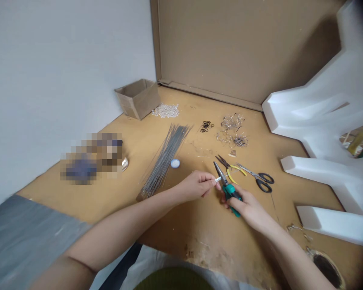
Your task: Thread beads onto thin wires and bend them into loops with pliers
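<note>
Tan worktop in a corner, pale wall to the left, brown board behind, white foam shapes along the right edge. Near the front, both hands worked close together. Left hand: a small pale strip pinched between thumb and fingers, its far end meeting the jaws of the green-handled pliers; could not tell whether they had bitten on it. Right hand: wrapped round the handles of those pliers, jaws pointing up and away. Judged the strip very light and thin, probably bendable and easy to lose from the fingertips if smooth; best taken close to its end, with a light pinch. Pliers likely the heaviest thing held, rigid, with grippy-looking handles; hold well back, clear of the pivot. Yellow-handled pliers and black-handled scissors lay just beyond; a bundle of thin grey wires, likely springy, lay to the left.
</note>
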A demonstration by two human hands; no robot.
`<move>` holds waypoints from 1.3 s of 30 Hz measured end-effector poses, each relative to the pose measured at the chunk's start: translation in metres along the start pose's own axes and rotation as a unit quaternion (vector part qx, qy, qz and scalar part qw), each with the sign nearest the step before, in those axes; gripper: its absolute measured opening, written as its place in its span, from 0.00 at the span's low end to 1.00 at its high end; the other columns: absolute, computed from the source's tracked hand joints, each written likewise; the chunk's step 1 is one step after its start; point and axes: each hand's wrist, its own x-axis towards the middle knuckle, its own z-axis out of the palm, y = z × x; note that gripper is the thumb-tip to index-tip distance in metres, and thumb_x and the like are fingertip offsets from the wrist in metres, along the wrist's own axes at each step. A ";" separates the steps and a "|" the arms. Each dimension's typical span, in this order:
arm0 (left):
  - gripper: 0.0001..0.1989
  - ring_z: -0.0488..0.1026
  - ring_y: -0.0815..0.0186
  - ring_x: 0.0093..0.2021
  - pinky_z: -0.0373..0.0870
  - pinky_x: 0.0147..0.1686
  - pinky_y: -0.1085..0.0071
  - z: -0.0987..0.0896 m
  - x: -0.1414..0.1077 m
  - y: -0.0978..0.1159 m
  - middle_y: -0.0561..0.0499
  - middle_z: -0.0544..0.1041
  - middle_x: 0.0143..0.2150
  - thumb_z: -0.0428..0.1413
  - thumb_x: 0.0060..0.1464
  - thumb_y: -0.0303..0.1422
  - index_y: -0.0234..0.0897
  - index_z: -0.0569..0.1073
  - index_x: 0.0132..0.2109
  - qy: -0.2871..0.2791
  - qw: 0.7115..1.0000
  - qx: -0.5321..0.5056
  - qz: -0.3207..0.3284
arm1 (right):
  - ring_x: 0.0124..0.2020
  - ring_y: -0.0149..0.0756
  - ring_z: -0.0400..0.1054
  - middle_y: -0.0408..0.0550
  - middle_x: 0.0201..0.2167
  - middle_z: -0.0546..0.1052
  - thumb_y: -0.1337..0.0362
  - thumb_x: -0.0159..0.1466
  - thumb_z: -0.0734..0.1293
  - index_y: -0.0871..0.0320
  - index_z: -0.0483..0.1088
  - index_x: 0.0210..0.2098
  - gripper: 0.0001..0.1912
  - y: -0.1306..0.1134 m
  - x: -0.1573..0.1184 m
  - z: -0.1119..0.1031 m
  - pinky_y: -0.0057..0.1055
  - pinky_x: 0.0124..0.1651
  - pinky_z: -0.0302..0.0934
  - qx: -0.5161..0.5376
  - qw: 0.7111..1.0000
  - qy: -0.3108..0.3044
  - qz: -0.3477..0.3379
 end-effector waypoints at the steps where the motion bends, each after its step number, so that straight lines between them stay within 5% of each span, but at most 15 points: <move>1: 0.13 0.52 0.78 0.14 0.51 0.18 0.80 0.000 0.000 -0.001 0.60 0.59 0.13 0.45 0.54 0.33 0.30 0.71 0.33 -0.004 1.000 0.002 0.006 | 0.28 0.32 0.63 0.44 0.27 0.70 0.69 0.53 0.57 0.59 0.62 0.34 0.09 0.000 0.001 0.000 0.28 0.32 0.56 0.026 1.000 -0.013 0.004; 8: 0.14 0.53 0.77 0.15 0.52 0.19 0.80 0.001 0.002 -0.006 0.60 0.59 0.13 0.45 0.54 0.34 0.30 0.71 0.33 0.000 1.000 0.007 0.025 | 0.23 0.29 0.60 0.42 0.21 0.67 0.68 0.52 0.58 0.59 0.62 0.29 0.04 0.004 0.006 0.003 0.25 0.27 0.55 0.052 0.999 -0.012 0.007; 14: 0.14 0.52 0.78 0.15 0.50 0.18 0.80 0.000 0.006 -0.015 0.60 0.59 0.14 0.45 0.54 0.35 0.30 0.71 0.34 0.008 1.000 0.014 0.022 | 0.17 0.29 0.57 0.39 0.14 0.64 0.61 0.56 0.58 0.59 0.63 0.26 0.08 0.014 0.015 0.012 0.25 0.22 0.51 -0.027 0.998 0.038 0.031; 22: 0.13 0.64 0.75 0.17 0.60 0.20 0.78 -0.007 0.011 -0.020 0.56 0.67 0.20 0.43 0.55 0.36 0.32 0.67 0.35 -0.037 0.999 -0.022 -0.018 | 0.21 0.31 0.61 0.42 0.19 0.68 0.61 0.56 0.59 0.57 0.69 0.34 0.10 0.003 0.020 0.015 0.24 0.25 0.52 -0.160 0.983 0.092 0.019; 27: 0.13 0.58 0.77 0.15 0.55 0.18 0.80 -0.003 0.010 -0.017 0.59 0.63 0.18 0.42 0.56 0.36 0.33 0.66 0.34 0.001 0.999 0.033 0.000 | 0.21 0.31 0.61 0.43 0.20 0.69 0.63 0.56 0.59 0.57 0.69 0.35 0.11 0.002 0.017 0.017 0.25 0.26 0.52 -0.181 0.977 0.114 0.023; 33: 0.12 0.54 0.77 0.16 0.52 0.19 0.80 0.000 0.011 -0.017 0.59 0.60 0.16 0.43 0.55 0.35 0.32 0.67 0.32 0.020 1.000 0.011 0.017 | 0.25 0.31 0.61 0.43 0.24 0.70 0.67 0.52 0.59 0.59 0.68 0.35 0.11 -0.009 0.019 0.004 0.24 0.27 0.52 -0.106 0.994 0.026 0.020; 39: 0.12 0.53 0.77 0.16 0.50 0.19 0.79 0.002 0.010 -0.014 0.59 0.59 0.16 0.44 0.54 0.35 0.31 0.67 0.31 0.034 0.999 -0.006 0.012 | 0.24 0.31 0.60 0.42 0.24 0.70 0.68 0.51 0.58 0.59 0.68 0.36 0.13 -0.009 0.020 0.007 0.25 0.27 0.53 -0.080 0.996 0.037 0.032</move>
